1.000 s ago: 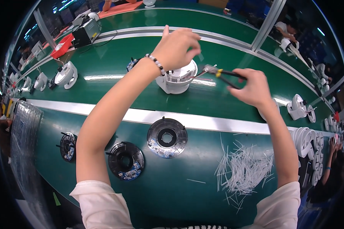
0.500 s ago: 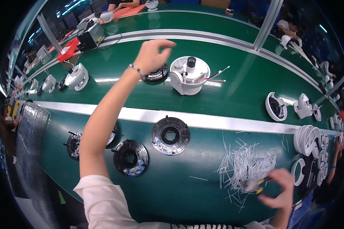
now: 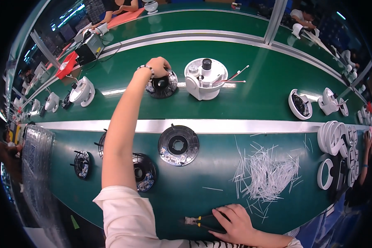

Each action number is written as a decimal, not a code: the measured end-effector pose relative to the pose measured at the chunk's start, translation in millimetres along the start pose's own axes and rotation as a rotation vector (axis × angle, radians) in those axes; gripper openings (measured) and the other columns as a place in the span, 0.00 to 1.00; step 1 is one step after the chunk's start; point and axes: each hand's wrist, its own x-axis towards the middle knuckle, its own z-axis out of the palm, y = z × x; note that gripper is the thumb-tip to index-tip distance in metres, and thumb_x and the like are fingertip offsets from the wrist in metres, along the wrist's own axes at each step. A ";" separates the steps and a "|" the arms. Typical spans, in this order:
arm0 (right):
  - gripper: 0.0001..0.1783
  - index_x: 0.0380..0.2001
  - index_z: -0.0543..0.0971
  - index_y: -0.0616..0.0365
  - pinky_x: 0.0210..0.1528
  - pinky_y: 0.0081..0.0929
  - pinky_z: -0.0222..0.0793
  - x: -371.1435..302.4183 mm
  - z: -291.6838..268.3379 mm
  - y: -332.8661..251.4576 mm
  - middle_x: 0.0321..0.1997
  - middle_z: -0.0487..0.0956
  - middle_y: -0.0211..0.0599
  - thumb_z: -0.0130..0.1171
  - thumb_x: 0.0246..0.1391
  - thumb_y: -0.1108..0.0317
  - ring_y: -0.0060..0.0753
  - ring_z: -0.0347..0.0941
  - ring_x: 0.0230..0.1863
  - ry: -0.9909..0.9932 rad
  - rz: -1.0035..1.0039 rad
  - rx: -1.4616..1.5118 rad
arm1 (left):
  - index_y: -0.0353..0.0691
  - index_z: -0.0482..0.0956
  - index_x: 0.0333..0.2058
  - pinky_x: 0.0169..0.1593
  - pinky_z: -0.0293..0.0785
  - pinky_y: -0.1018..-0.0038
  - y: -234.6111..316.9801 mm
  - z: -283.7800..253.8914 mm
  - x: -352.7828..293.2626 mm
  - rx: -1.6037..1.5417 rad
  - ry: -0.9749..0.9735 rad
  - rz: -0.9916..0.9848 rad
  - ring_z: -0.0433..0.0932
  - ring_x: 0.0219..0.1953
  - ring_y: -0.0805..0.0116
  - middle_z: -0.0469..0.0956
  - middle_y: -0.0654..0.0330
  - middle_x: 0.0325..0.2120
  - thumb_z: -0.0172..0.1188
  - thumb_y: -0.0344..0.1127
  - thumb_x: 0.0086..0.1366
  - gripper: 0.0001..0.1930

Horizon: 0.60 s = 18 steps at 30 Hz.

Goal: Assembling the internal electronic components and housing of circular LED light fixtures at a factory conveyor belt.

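My left hand [image 3: 158, 67] reaches across the far belt, fingers closed on the upper rim of a black round plate [image 3: 169, 89] with a hole in its middle. Right of that plate stands a white dome camera housing [image 3: 203, 91] with a black lens and loose wires. Near the front edge my right hand [image 3: 236, 226] is closed around the handles of cutting pliers [image 3: 191, 220], their jaws pointing left. Another black round plate [image 3: 166, 140] with circuit boards lies on the near table, and several similar plates [image 3: 149, 163] sit around my left forearm, partly hidden by it.
A heap of thin white plastic strips [image 3: 266, 175] lies beyond my right hand. White rings [image 3: 324, 173] and curved covers are grouped at the right. A metal rail [image 3: 223, 127] divides table from belt. Clear plastic trays [image 3: 37, 165] are stacked at left. More housings [image 3: 82, 91] stand along the belt.
My left hand has come down onto the black plate on the belt. My right hand has moved left and nearer with the pliers, away from the strip heap. The view has shifted slightly.
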 end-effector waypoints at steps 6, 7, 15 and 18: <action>0.36 0.43 0.69 0.64 0.52 0.47 0.56 0.8 1.5 0.0 0.46 0.67 0.45 0.65 0.29 0.55 0.48 0.64 0.46 0.011 -0.003 -0.050 | 0.36 0.74 0.30 0.34 0.71 0.74 0.0 -24.5 -72.0 -0.421 0.328 0.014 0.74 0.29 0.70 0.76 0.58 0.26 0.60 0.33 0.50 0.10; 0.36 0.43 0.69 0.65 0.52 0.48 0.56 -2.1 1.7 0.8 0.46 0.67 0.45 0.65 0.29 0.55 0.48 0.63 0.46 0.023 0.001 -0.055 | 0.37 0.70 0.32 0.30 0.69 0.78 25.5 -33.5 -90.7 -0.673 0.279 -0.090 0.73 0.27 0.76 0.74 0.62 0.25 0.57 0.33 0.54 0.08; 0.40 0.45 0.68 0.62 0.55 0.53 0.49 -11.9 -20.1 -6.4 0.53 0.62 0.50 0.63 0.32 0.44 0.55 0.55 0.55 0.144 -0.004 -0.087 | 0.36 0.64 0.37 0.27 0.74 0.81 126.3 -48.6 -187.2 -1.227 0.178 0.166 0.75 0.27 0.77 0.75 0.60 0.27 0.53 0.31 0.58 0.11; 0.30 0.39 0.73 0.60 0.55 0.49 0.52 -23.3 -55.4 11.7 0.48 0.69 0.47 0.68 0.29 0.58 0.56 0.62 0.51 0.558 0.070 -0.269 | 0.35 0.61 0.42 0.28 0.74 0.81 157.7 -38.9 -210.6 -1.395 0.101 0.236 0.76 0.29 0.75 0.75 0.57 0.31 0.51 0.28 0.58 0.14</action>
